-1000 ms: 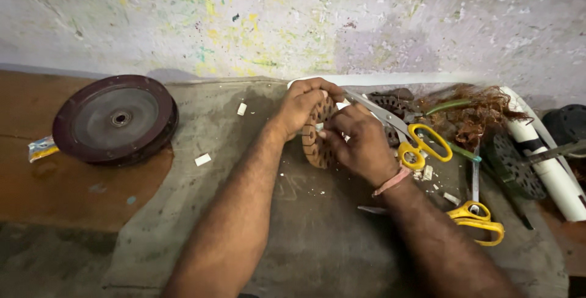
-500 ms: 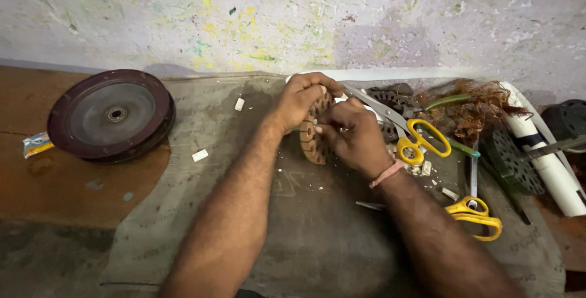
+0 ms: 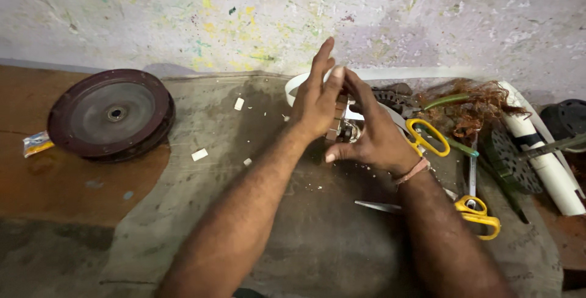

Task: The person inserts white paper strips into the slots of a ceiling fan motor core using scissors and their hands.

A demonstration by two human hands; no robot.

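A round brown slotted metal core (image 3: 337,122), like a motor stator, stands on edge between my two palms above a grey cloth (image 3: 305,225). My left hand (image 3: 315,99) presses its left face with fingers stretched upward. My right hand (image 3: 373,134) cups its right side, thumb under the lower edge. Most of the core is hidden by both hands.
A dark red round motor cover (image 3: 110,115) lies at the left. Yellow-handled scissors (image 3: 427,137) and a second yellow-handled pair (image 3: 476,209) lie to the right, beside tangled copper wire (image 3: 473,105), a white pipe (image 3: 543,151) and a black slotted disc (image 3: 510,160). Paper scraps dot the cloth.
The core was lying flat under curled fingers; now it is raised on edge between my palms, and my left fingers have straightened upward.
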